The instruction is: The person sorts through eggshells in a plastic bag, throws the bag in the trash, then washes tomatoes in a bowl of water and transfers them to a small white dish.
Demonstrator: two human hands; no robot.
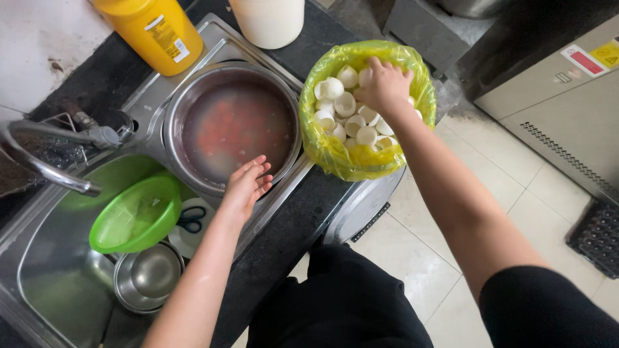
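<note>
One large steel basin (pixel 232 132) of cloudy water sits beside one yellow-lined bin (pixel 335 154) holding well over a dozen white eggshell halves (pixel 345 103). In the sink (pixel 45 258) lie one green colander (pixel 135 216), one small steel bowl (pixel 148 277) and one pair of scissors (pixel 190 220). Behind stand one yellow bottle (pixel 155 32) and one white container (pixel 267 22).

Pale square floor tiles (pixel 516 187) run under a dark stone surface (pixel 290 225); a grey metal cabinet (pixel 554 109) stands at the right.

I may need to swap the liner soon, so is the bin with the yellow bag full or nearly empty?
Nearly full. White shell halves pile close to the rim of the yellow bag, and the right hand rests on top of them.
</note>
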